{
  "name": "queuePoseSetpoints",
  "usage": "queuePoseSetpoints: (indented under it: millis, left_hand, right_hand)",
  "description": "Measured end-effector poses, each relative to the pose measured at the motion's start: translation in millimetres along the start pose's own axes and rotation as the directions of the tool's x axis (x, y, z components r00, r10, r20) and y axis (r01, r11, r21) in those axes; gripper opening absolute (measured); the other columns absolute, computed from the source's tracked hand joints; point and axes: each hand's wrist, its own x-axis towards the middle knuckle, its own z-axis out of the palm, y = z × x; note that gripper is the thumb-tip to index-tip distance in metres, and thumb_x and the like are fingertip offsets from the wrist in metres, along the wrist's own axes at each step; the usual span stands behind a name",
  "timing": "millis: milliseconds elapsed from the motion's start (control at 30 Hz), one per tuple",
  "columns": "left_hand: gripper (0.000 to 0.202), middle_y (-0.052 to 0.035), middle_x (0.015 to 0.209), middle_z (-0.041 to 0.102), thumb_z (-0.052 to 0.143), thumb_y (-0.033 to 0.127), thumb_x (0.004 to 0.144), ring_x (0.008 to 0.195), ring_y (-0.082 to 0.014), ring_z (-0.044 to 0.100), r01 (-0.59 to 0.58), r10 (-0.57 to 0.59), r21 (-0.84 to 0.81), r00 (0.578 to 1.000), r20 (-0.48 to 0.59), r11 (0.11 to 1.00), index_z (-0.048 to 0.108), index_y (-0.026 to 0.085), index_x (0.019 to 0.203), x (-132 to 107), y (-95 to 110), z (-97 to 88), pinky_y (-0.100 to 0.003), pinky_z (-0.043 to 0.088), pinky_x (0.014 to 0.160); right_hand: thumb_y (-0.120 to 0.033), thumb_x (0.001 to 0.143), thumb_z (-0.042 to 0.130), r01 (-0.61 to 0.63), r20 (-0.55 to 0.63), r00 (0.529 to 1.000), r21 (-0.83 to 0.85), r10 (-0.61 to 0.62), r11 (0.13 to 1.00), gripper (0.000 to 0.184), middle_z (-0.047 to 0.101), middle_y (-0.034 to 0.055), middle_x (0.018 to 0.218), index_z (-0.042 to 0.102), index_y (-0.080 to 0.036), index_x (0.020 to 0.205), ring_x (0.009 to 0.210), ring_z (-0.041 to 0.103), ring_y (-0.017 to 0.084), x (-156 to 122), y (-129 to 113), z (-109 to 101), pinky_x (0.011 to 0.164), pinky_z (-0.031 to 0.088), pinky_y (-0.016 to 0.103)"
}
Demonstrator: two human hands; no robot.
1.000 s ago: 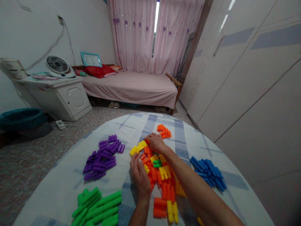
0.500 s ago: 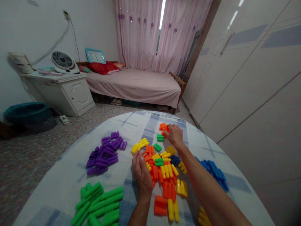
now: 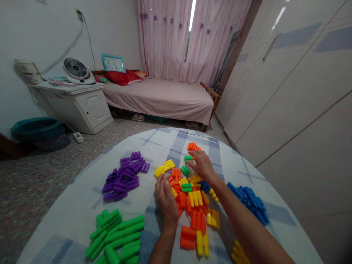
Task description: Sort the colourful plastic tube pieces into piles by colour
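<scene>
Person seated at a round table (image 3: 82, 205) covered in a white-and-blue plaid cloth, both hands in the mixed pile of plastic building blocks (image 3: 192, 200) at the centre. Left hand (image 3: 166, 200) lies palm down on the near-left edge of that pile, fingers loosely curled over orange and yellow pieces; can't tell if it actually grips one or just rests there. Right hand (image 3: 202, 165) is reached out to the far side, fingertips touching a small green block (image 3: 188, 158), fingers partly open, not clearly closed round it. Just beyond sits a small cluster of orange blocks (image 3: 193, 147).

Blocks lie grouped by colour, which looks deliberate: purple blocks (image 3: 123, 176) far left, long green blocks (image 3: 117, 236) near left, blue blocks (image 3: 249, 200) on the right, a few yellow blocks (image 3: 164, 167) touching the mixed pile's top edge. Each heap sits well apart from the others, the unsorted mix between them within easy reach of both hands.

Behind: bed with pink cover, white cabinet with a fan, pink curtains, wardrobe doors on the right.
</scene>
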Motion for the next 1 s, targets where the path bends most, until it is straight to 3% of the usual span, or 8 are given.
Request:
queuePoseSetpoints:
  millis: [100,200,367,533,667,767,900,1000]
  left_hand:
    - [0.044,-0.0129,0.128,0.054,0.033,0.044,0.093,0.124,-0.0212,0.047,0.002,-0.002,0.002,1.0,0.009,1.0,0.061,0.015,0.111,0,2,-0.3,-0.037,0.032,0.11]
    - [0.045,-0.013,0.127,0.054,0.032,0.044,0.092,0.125,-0.0213,0.046,-0.015,0.015,0.014,1.0,0.018,1.0,0.062,0.015,0.11,1,4,-0.9,-0.037,0.03,0.111]
    - [0.045,-0.0128,0.126,0.055,0.032,0.045,0.092,0.124,-0.0215,0.046,-0.032,0.031,0.019,0.999,0.03,0.999,0.061,0.015,0.111,2,1,-1.5,-0.038,0.032,0.11]
    - [0.045,-0.0129,0.122,0.056,0.032,0.045,0.092,0.122,-0.0206,0.048,-0.039,0.038,0.01,0.999,0.031,0.999,0.061,0.015,0.109,2,3,-1.1,-0.036,0.033,0.109]
    - [0.044,-0.0124,0.122,0.056,0.033,0.044,0.092,0.12,-0.0204,0.049,-0.031,0.03,0.005,0.999,0.026,1.0,0.061,0.015,0.109,2,4,-0.5,-0.036,0.034,0.108]
    - [0.045,-0.0121,0.122,0.057,0.032,0.045,0.092,0.121,-0.021,0.049,-0.032,0.032,0.013,0.999,0.02,0.999,0.062,0.015,0.108,2,4,-0.5,-0.037,0.033,0.109]
    - [0.045,-0.0129,0.123,0.056,0.032,0.044,0.092,0.122,-0.0207,0.048,-0.025,0.025,0.003,0.999,0.027,1.0,0.061,0.014,0.11,2,4,-0.8,-0.036,0.033,0.109]
    - [0.044,-0.0129,0.123,0.056,0.032,0.043,0.093,0.121,-0.0207,0.049,-0.015,0.016,-0.008,1.0,0.024,1.0,0.061,0.015,0.11,1,6,-1.1,-0.036,0.034,0.108]
  right_hand:
    - [-0.035,0.083,0.061,0.169,0.191,0.965,0.075,-0.18,0.983,0.034,0.065,0.0074,0.11,0.063,-0.021,0.113,0.107,0.053,0.021,-12,-28,4,0.089,0.036,0.033]
    - [-0.037,0.08,0.064,0.204,0.288,0.936,0.031,-0.204,0.978,0.032,0.066,0.0073,0.106,0.065,-0.022,0.108,0.106,0.053,0.024,-19,-44,8,0.086,0.036,0.035]
    - [-0.038,0.077,0.068,0.131,0.324,0.938,-0.006,-0.122,0.991,0.041,0.063,0.0109,0.109,0.063,-0.022,0.114,0.106,0.051,0.026,-16,-48,11,0.084,0.036,0.037]
    - [-0.028,0.065,0.077,0.022,0.262,0.961,0.228,-0.084,0.973,0.04,0.061,0.0121,0.1,0.067,-0.015,0.102,0.097,0.052,0.026,-12,-41,13,0.084,0.037,0.038]
    - [-0.017,0.071,0.067,-0.012,0.22,0.972,0.398,-0.083,0.917,0.019,0.061,0.0019,0.082,0.066,-0.017,0.089,0.079,0.053,0.015,-10,-31,11,0.073,0.039,0.028]
    - [-0.018,0.072,0.062,-0.069,0.195,0.98,0.512,-0.038,0.857,0.009,0.059,-0.0021,0.071,0.064,-0.018,0.081,0.067,0.052,0.011,-8,-16,7,0.063,0.039,0.023]
    - [-0.032,0.074,0.058,-0.192,0.111,0.981,0.63,0.157,0.752,0.018,0.061,-0.0008,0.071,0.061,-0.016,0.081,0.063,0.055,0.011,-1,20,-2,0.059,0.043,0.023]
    - [-0.042,0.073,0.055,-0.287,0.03,0.931,0.68,0.365,0.675,0.03,0.066,0.0035,0.079,0.061,-0.016,0.086,0.068,0.06,0.014,4,53,-5,0.061,0.048,0.026]
